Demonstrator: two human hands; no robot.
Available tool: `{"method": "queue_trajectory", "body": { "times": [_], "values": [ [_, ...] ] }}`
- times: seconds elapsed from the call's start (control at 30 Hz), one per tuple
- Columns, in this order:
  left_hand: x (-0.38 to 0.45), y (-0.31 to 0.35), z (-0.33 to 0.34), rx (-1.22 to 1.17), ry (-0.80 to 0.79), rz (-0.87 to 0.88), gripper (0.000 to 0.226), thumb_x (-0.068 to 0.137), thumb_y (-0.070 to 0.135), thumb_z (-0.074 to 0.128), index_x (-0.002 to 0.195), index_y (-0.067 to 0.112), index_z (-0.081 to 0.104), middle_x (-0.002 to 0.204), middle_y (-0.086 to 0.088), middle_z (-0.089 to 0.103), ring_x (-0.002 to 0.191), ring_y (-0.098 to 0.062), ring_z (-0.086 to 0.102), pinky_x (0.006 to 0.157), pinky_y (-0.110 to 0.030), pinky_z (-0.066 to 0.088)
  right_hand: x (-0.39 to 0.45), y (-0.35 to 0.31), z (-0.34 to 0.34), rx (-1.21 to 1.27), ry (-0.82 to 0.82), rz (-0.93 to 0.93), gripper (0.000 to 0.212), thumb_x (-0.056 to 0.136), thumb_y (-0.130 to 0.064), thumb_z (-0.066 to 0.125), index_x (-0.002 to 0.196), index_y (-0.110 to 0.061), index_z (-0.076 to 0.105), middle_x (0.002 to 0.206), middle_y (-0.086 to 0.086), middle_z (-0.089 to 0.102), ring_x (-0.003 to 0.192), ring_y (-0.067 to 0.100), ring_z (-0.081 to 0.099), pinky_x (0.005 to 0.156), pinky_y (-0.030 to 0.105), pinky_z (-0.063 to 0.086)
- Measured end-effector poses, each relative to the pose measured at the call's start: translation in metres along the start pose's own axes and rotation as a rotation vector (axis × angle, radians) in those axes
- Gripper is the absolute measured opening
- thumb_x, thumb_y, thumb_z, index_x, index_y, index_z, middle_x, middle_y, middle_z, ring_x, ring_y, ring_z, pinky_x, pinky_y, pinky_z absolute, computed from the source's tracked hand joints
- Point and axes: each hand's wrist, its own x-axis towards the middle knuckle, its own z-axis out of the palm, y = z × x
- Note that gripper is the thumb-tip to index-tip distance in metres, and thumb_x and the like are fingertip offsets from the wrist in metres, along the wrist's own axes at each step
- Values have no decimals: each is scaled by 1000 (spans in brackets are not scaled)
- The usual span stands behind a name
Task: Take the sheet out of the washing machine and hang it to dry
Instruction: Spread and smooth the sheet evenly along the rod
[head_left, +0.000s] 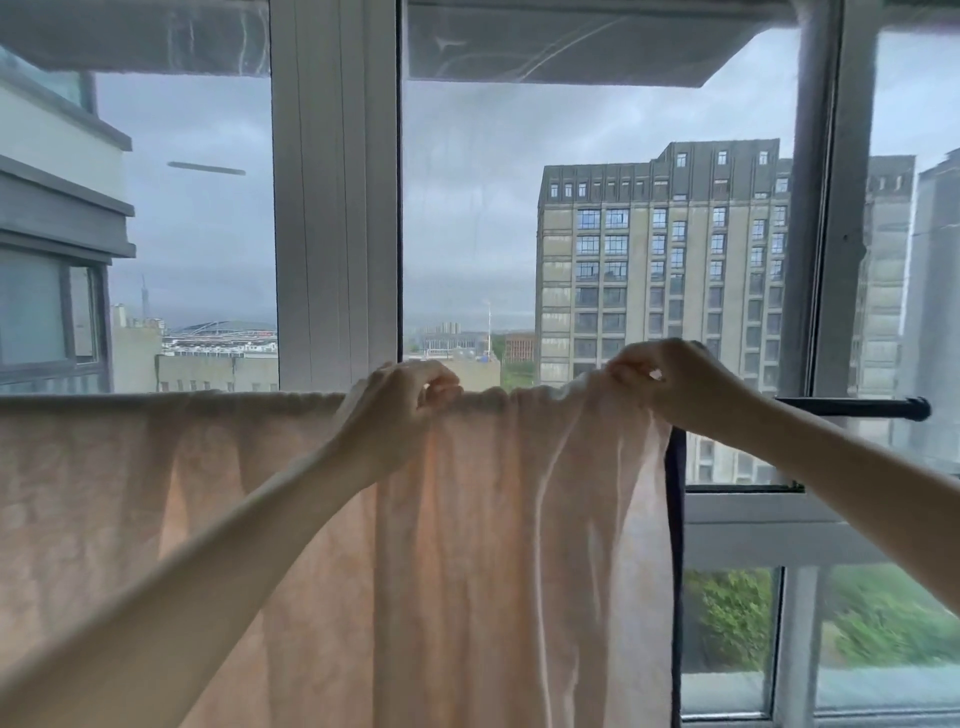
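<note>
My sheet (493, 545) already drapes the drying rail (852, 407); left hand (400, 405) and right hand (670, 379) pinch its bunched top edge, so only spreading remains, I judge.

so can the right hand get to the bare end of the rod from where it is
Probably yes. The right hand pinches the sheet at its bunched right edge, and the bare black rod runs on just beyond it with nothing in between.
</note>
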Motion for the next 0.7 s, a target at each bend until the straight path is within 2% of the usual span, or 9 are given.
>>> {"method": "queue_trajectory", "body": {
  "times": [0.07,0.17,0.23,0.4,0.53,0.63,0.7],
  "values": [
    [1,8,10,109,-6,67,16,93,37,59,102,28,69,98,10,70,94,-13,60,83,-34,48,-2,8,-5,-8,-36,-8,21,94,-11,56,111,-12,69,102,0,71,84,8,62,63,2,38],
    [6,16,16,82,27,44,4,90,29,64,90,29,68,91,10,71,87,-12,65,81,-38,52,-9,17,-12,-28,-85,-45,19,92,-12,61,109,-11,70,99,2,72,80,6,61,79,12,48],
    [9,20,17,70,43,-6,7,89,24,63,84,27,66,87,9,70,85,-14,66,80,-40,54,-12,21,-12,-14,-48,-56,18,90,-8,62,105,-10,72,97,3,73,80,7,61,84,18,46],
    [21,40,22,156,39,-43,11,93,23,54,87,25,63,95,4,70,88,-22,64,78,-37,51,-5,22,-5,-24,47,-35,19,94,-4,53,97,-4,72,92,9,72,77,10,57,78,16,40],
    [40,54,29,66,80,15,11,91,18,54,85,23,62,92,2,69,84,-23,62,77,-39,52,3,25,-19,38,168,-4,17,92,-1,54,93,-1,71,89,10,71,77,12,59,73,15,42],
    [51,67,32,12,115,80,11,93,12,55,89,16,64,92,1,67,81,-18,58,74,-29,44,1,38,-31,18,255,11,16,93,-3,54,96,-2,70,88,8,70,75,11,58,68,8,37],
    [54,77,34,-35,119,100,10,93,10,55,91,13,65,92,0,67,75,-13,54,67,-16,35,-2,45,-37,10,294,34,15,94,-5,54,96,-3,69,87,7,70,75,11,58,68,10,37]
  ]
}}
